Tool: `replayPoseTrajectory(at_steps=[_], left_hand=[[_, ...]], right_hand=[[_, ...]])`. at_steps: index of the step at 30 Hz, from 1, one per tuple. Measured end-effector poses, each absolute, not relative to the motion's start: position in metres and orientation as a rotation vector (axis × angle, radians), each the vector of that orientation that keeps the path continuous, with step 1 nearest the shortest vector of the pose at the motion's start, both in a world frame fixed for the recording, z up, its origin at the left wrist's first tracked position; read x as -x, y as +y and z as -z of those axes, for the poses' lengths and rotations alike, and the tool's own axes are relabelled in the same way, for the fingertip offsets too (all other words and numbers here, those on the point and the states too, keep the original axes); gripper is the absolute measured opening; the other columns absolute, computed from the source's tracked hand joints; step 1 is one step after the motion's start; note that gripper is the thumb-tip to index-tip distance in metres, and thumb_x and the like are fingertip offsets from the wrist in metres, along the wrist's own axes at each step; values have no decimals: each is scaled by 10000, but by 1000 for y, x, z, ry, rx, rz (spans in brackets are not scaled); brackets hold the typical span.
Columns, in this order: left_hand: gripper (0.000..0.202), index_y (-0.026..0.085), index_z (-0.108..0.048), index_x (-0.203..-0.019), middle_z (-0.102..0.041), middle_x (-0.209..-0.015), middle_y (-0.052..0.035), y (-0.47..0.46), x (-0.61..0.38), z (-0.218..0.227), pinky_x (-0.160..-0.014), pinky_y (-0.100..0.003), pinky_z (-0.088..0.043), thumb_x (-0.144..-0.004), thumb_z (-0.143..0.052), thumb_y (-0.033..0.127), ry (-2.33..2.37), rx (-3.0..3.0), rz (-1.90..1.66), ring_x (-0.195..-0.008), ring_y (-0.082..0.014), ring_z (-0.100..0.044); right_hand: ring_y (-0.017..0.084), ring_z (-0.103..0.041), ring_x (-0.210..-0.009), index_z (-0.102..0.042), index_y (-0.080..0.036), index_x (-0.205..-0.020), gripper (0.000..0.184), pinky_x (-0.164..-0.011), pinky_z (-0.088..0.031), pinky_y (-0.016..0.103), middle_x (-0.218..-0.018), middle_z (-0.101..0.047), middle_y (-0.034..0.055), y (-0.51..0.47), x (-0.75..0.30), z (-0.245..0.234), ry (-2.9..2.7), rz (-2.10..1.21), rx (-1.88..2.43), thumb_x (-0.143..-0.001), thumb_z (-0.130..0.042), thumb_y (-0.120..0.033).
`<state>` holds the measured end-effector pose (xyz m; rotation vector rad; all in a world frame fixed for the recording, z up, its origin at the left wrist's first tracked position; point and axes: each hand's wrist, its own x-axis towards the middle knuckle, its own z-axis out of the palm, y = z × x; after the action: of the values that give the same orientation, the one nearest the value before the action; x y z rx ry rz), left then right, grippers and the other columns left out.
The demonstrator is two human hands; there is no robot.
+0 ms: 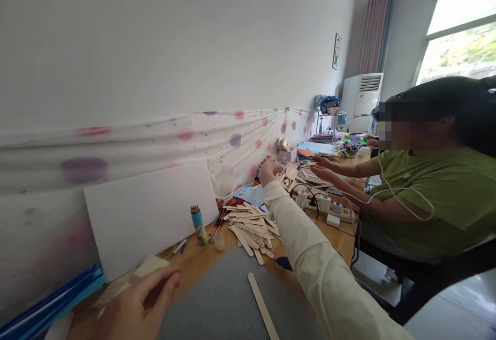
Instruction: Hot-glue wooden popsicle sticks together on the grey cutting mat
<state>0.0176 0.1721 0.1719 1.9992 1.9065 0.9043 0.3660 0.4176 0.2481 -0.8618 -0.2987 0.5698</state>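
Note:
My left hand hovers over the near left of the table, thumb and fingertips drawn together in a loose pinch with nothing visible between them. My right arm stretches far forward, and my right hand is near the wall covering, beyond a heap of wooden craft sticks. Its fingers are curled, and what they hold, if anything, is hidden. One single craft stick lies on the grey mat. More craft sticks spread beside my right hand.
A pencil tube and a small clear cup stand before a white board leaning on the wall. Power strips with cables lie to the right of my arm. A person in a green shirt sits at the right, hands over the table.

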Motion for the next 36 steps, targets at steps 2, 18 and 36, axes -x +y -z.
replayPoseTrajectory(at_steps=[2,18,36], left_hand=[[394,328,-781,-908,-799,-980,25,172,-17,-173,-737,-208,-550,-771,-493,559,1897,-1982,-911,-921,-207,-741],[358,306,-777,-937,-795,-1010,-2,176,-14,-165,-746,-236,-558,-831,-509,519,1869,-2125,-882,-941,-226,-735],[360,336,-753,-943,-786,-1036,53,169,-23,-172,-737,-205,-522,-851,-451,508,1924,-2108,-710,-899,-178,-731]], right_hand=[[229,-636,-1035,-578,-171,-1250,348,-861,-552,439,-1243,-609,92,414,-345,-253,-296,-607,847,-949,-607,-343],[224,-642,-1024,-591,-163,-1225,328,-858,-553,434,-1218,-623,89,351,-255,-261,-355,-825,547,-953,-601,-346],[62,-520,-457,-659,-134,-806,271,-508,-458,202,-593,-613,-59,315,-239,-262,-294,-931,445,-958,-592,-348]])
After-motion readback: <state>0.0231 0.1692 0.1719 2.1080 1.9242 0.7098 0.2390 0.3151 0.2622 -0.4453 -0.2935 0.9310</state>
